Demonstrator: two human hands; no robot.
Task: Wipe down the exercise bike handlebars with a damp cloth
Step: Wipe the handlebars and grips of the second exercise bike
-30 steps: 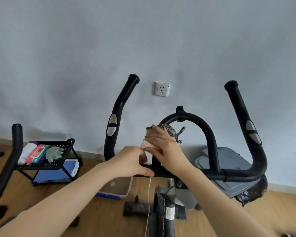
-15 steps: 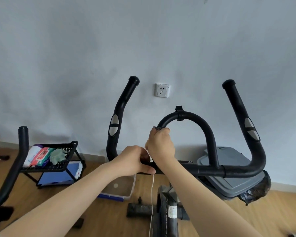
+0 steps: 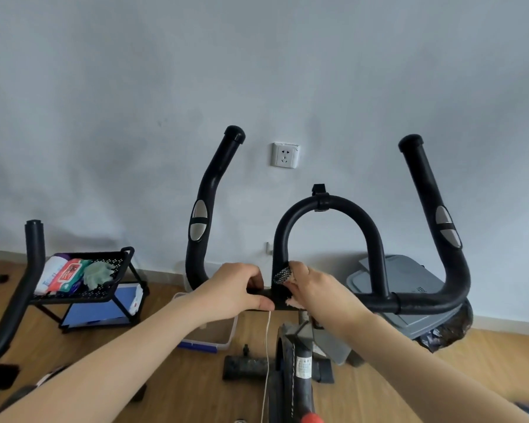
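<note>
Grey wall (image 3: 135, 87) stands clear behind handlebars (image 3: 425, 302). My left hand (image 3: 235, 293) grips the crossbar; my right hand (image 3: 313, 288) presses the cloth (image 3: 282, 275) against the loop's left base.

The handlebars (image 3: 422, 302) are matte black, each upright grip carrying a pair of silver oval pads (image 3: 198, 221) split by a black band. The cloth (image 3: 283, 274) shows a fine black-and-white mesh pattern on top and a pale pink patch lower down. A thin white cord (image 3: 268, 355) hangs below the bar. The wall (image 3: 135, 87) is pale grey-blue with a white socket (image 3: 285, 155). The floor (image 3: 486, 361) is warm light-brown wood grain. The rack (image 3: 83, 296) is black perforated metal, holding a white pack, a red-and-white pack (image 3: 69, 274) and a pale green glove (image 3: 98, 273), with a blue sheet (image 3: 95, 312) beneath. A grey bin lid (image 3: 409, 288) sits behind the bar.
</note>
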